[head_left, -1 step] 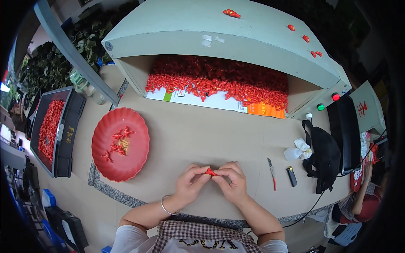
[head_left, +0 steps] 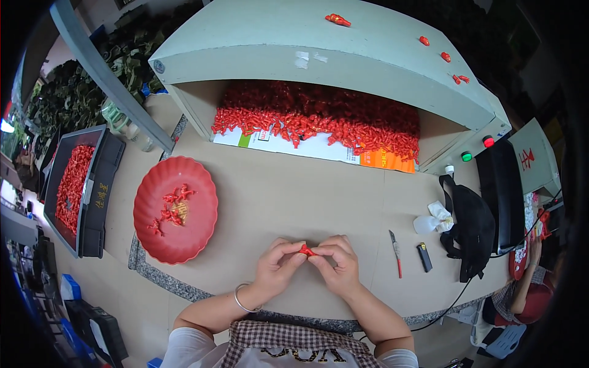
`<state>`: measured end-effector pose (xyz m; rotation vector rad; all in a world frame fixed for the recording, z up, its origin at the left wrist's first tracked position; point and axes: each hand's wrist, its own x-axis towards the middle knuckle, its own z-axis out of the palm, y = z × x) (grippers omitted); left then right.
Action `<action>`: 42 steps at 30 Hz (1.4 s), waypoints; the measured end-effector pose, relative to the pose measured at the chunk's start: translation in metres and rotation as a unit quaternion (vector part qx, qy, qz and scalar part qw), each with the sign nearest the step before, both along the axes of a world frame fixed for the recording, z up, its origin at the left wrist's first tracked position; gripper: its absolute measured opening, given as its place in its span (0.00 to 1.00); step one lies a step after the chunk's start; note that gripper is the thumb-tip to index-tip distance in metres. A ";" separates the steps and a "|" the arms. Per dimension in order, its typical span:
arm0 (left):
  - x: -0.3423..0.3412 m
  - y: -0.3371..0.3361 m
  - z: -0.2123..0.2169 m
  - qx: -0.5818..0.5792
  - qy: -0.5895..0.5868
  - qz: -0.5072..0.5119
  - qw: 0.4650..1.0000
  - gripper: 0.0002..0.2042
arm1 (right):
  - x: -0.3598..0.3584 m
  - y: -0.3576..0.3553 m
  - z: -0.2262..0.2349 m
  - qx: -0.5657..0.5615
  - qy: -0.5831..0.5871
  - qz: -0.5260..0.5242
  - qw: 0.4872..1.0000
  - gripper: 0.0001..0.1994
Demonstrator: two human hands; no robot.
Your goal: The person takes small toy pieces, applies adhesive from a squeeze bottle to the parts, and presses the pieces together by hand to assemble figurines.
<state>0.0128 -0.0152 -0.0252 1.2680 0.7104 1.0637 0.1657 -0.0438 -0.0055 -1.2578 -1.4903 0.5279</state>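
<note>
Between my two hands, over the near middle of the table, is a small glossy red piece [head_left: 307, 250]; its exact kind is too small to tell. My left hand [head_left: 278, 264], with a silver bangle at the wrist, pinches its left end between thumb and finger. The other end sits in the pinch of my right hand [head_left: 336, 262]. To the left, a red scallop-edged bowl [head_left: 147, 208] carries several similar red pieces [head_left: 170, 214]. A great heap of small red pieces [head_left: 319, 116] fills the pale green open-fronted cabinet [head_left: 257, 61] beyond my hands.
A grey crate [head_left: 98, 196] of red pieces stands far left. Right of my hands lie a craft knife [head_left: 395, 253], a black lighter-like object [head_left: 424, 256], a small white bottle [head_left: 423, 224] and a black bag [head_left: 472, 227]. Another person's arm [head_left: 526, 282] shows at far right.
</note>
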 end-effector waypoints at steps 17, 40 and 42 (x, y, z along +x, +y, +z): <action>-0.001 0.009 0.003 -0.184 -0.113 -0.079 0.973 0.12 | -0.001 -0.004 0.010 -0.004 -0.021 -0.002 1.000 0.08; -0.002 0.010 0.006 -0.106 -0.001 -0.087 0.991 0.12 | 0.011 -0.008 0.015 -0.106 0.133 0.063 0.983 0.05; -0.002 0.009 0.004 -0.094 -0.008 -0.082 0.992 0.12 | 0.011 -0.008 0.014 -0.100 0.139 0.066 0.983 0.05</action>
